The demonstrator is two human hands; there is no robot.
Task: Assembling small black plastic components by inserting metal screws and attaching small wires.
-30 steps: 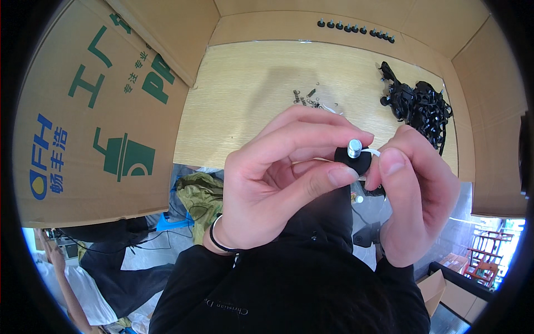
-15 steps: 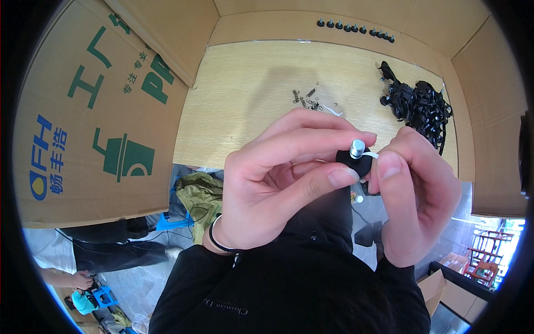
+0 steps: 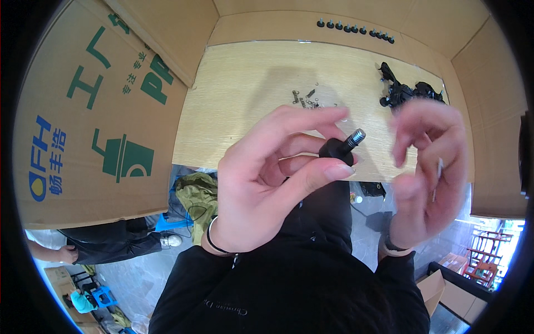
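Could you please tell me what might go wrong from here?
The black knob is pinched in the fingers of the left hand, so it might slip and drop. The thin white piece at the blurred right hand could fall unnoticed. The springs lie loose on the table, so a brushing sleeve might scatter them.

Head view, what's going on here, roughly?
A person's left hand holds a black knob with a threaded metal stud sticking out. The right hand is apart from it and blurred; a thin white strip shows at its fingers, though the grip is unclear. On the table beyond lie a scatter of small springs and, to the right, a heap of black parts. Similar studded knobs stand in a row along the back.
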